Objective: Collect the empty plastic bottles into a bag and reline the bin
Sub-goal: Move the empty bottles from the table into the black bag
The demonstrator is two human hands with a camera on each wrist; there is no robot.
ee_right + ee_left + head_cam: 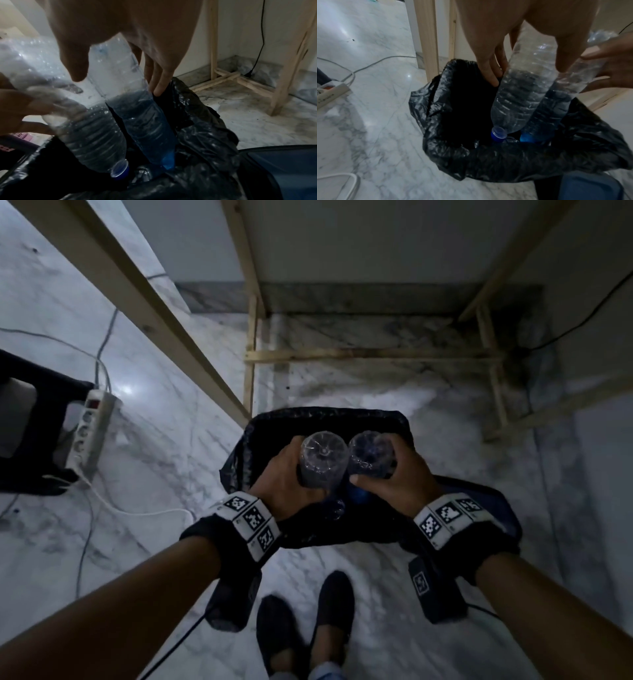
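A black plastic bag stands open on the marble floor. Over its mouth I hold two clear, empty bottles, caps down and side by side. My left hand grips the left bottle by its base end; its blue cap dips into the bag. My right hand grips the right bottle, whose blue cap is also inside the bag. In the wrist views the two bottles touch along their sides. A dark blue bin lies against the bag's right side.
Wooden table legs and a cross rail stand just behind the bag. A white power strip with cables lies on the floor at left, beside a black seat. My feet are right below the bag.
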